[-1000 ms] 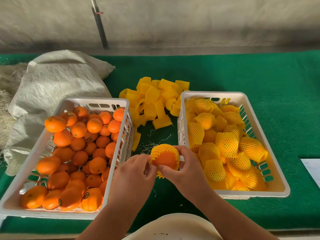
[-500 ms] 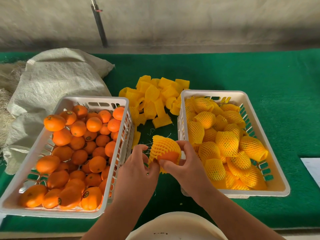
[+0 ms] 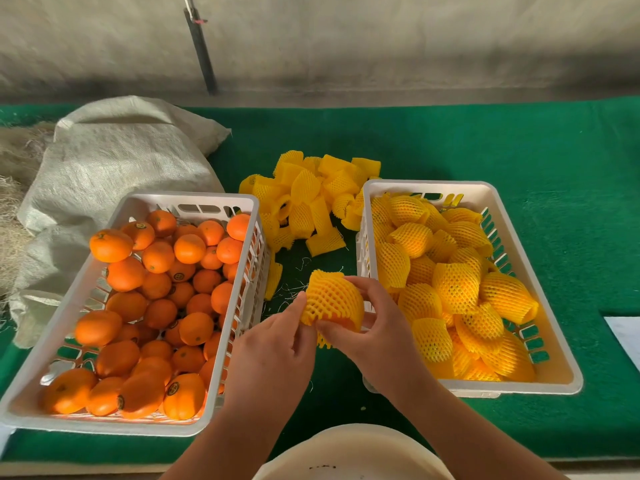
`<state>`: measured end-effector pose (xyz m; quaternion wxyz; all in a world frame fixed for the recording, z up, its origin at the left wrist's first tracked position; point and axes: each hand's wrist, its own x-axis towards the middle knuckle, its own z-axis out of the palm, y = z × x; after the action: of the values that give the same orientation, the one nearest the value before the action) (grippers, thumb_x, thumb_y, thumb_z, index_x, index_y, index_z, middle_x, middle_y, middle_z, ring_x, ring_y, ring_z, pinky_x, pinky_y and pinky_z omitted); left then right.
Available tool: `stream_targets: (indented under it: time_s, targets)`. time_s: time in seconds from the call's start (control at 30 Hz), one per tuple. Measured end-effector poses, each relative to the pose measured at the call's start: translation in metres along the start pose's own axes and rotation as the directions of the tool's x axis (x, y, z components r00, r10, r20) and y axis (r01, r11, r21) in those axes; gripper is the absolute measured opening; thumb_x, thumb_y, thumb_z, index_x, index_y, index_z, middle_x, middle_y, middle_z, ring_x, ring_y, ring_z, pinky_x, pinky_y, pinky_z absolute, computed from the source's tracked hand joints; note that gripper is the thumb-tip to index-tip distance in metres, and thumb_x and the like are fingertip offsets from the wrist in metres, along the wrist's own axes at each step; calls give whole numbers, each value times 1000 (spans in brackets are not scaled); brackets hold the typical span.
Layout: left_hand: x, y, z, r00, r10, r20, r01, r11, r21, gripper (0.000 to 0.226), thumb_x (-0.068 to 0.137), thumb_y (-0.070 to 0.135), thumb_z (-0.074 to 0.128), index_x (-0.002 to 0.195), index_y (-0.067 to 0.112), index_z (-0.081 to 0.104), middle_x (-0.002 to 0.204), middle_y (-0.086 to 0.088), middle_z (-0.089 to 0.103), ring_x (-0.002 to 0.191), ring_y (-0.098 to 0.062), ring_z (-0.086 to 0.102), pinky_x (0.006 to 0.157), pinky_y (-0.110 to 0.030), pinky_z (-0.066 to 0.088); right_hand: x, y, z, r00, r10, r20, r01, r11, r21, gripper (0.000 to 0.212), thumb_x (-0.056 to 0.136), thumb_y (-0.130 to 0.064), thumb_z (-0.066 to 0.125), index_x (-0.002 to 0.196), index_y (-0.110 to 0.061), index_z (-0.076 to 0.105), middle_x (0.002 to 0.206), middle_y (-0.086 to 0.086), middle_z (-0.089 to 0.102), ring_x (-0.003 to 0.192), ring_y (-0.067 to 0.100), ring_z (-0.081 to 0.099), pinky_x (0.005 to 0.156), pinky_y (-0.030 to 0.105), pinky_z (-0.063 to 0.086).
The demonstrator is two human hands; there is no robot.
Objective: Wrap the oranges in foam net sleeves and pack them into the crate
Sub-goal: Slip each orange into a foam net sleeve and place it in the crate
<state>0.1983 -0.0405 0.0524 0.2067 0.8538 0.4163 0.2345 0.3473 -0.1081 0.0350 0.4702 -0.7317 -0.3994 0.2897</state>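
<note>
Between the two crates I hold an orange almost fully covered by a yellow foam net sleeve (image 3: pixel 330 297). My right hand (image 3: pixel 374 327) grips it from the right and below. My left hand (image 3: pixel 280 344) pinches the sleeve's left edge. The white crate on the left (image 3: pixel 194 202) holds several bare oranges (image 3: pixel 156 299). The white crate on the right (image 3: pixel 426 187) holds several wrapped oranges (image 3: pixel 450 289). A pile of empty yellow sleeves (image 3: pixel 311 199) lies on the green mat behind my hands.
A pale woven sack (image 3: pixel 114 164) lies at the back left beside dry straw (image 3: pixel 14 188). The green mat (image 3: pixel 519 150) covers the table. A dark pole (image 3: pixel 201 46) leans on the wall behind. A white sheet (image 3: pixel 627 337) sits at the right edge.
The sleeve has been pulled further over the orange, so only a sliver of peel shows at the bottom. Both hands stayed between the crates.
</note>
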Motion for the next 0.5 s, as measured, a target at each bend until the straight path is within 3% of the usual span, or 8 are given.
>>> stream_targets:
  time_s: [0.07, 0.2, 0.27, 0.33, 0.37, 0.43, 0.5]
  targets:
    - [-2, -1, 2, 997, 80, -9, -79, 995, 65, 36, 100, 27, 62, 130, 9, 72, 75, 8, 72, 60, 4, 49, 59, 2, 20, -2, 1, 4, 998, -8, -68, 5, 999, -44, 78, 67, -82, 68, 133, -56, 37, 122, -49, 38, 115, -1, 53, 82, 15, 58]
    - [-5, -5, 9, 989, 146, -3, -145, 983, 115, 47, 94, 33, 58, 132, 8, 70, 72, 10, 70, 54, -1, 53, 62, -5, 35, -3, 2, 5, 996, -20, -83, 12, 996, -93, 79, 68, -82, 66, 136, -57, 32, 123, -50, 33, 113, -1, 52, 87, 17, 56]
    - [-7, -2, 10, 997, 79, -4, -79, 997, 18, 43, 101, 38, 51, 135, 18, 68, 77, 20, 69, 54, 2, 55, 63, 1, 31, -2, 2, 2, 998, -28, -60, 24, 997, -74, 79, 69, -79, 69, 136, -59, 31, 124, -54, 31, 116, 2, 53, 87, 18, 57]
    - [-10, 2, 8, 996, -90, 1, 89, 980, -179, 38, 102, 58, 44, 133, 43, 61, 82, 31, 68, 68, 5, 67, 58, -2, 44, 0, 3, -4, 997, -59, -52, 56, 997, -59, 83, 72, -72, 75, 141, -53, 34, 130, -50, 31, 124, 9, 53, 90, 26, 61]
    - [-11, 1, 9, 982, -184, 36, 186, 936, -298, 34, 97, 65, 41, 125, 53, 57, 87, 32, 69, 79, 4, 70, 59, -10, 54, 2, 4, -6, 996, -71, -50, 68, 997, -46, 83, 74, -67, 78, 143, -51, 34, 133, -47, 32, 126, 12, 53, 89, 29, 62]
    - [-4, -2, 9, 930, -330, 164, 366, 786, -499, 40, 90, 77, 38, 115, 51, 55, 101, 22, 69, 93, -4, 72, 66, -27, 63, 3, 4, -9, 995, -87, -41, 87, 996, -6, 82, 76, -58, 82, 142, -53, 34, 136, -43, 35, 129, 12, 53, 85, 27, 63]
    - [9, 0, 6, 818, -375, 436, 575, 509, -641, 59, 82, 85, 57, 124, 45, 53, 116, 14, 68, 104, -9, 71, 75, -35, 65, 4, 5, -9, 994, -111, -9, 111, 994, 16, 83, 76, -53, 82, 143, -54, 33, 139, -38, 36, 131, 12, 52, 86, 25, 62]
